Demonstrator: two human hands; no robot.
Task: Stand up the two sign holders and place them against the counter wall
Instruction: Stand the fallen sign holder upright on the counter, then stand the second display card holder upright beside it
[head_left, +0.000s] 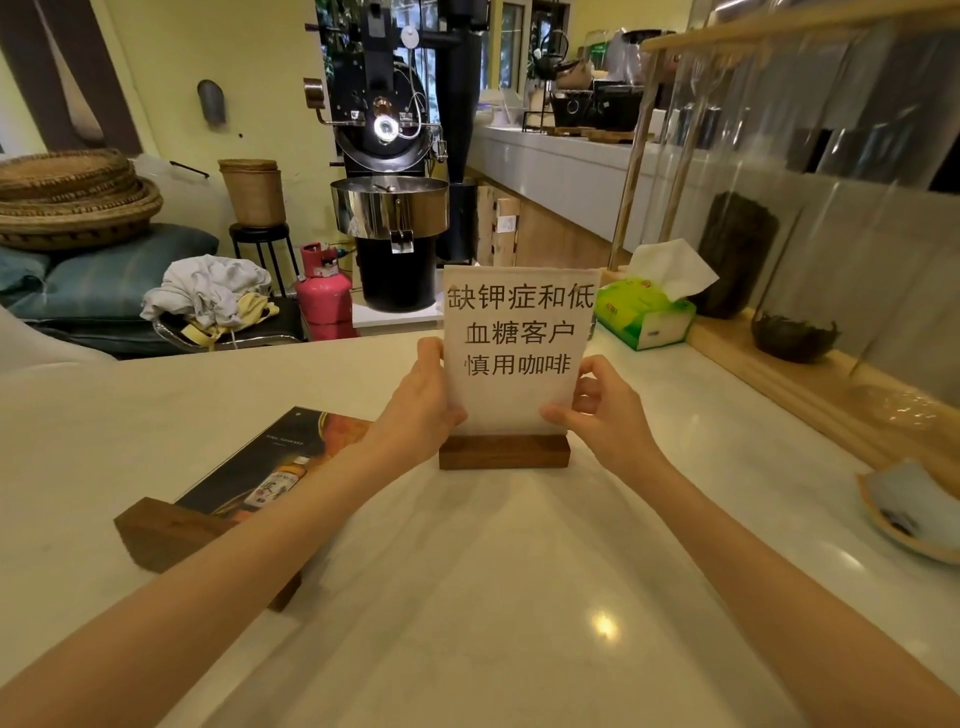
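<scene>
Centre frame, upright white sign holder (511, 358) on its wooden base, pinched at both side edges by left hand (427, 402) and right hand (602, 410); second sign holder (244, 483) flat at lower left, nearer the left hand, long axis diagonal.

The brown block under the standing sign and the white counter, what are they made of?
The brown rectangular block looks like dark stained wood: matte, with faint grain. The white counter looks like polished stone, perhaps marble or an imitation: glossy, reflecting a light spot, with faint grey veins.
</scene>
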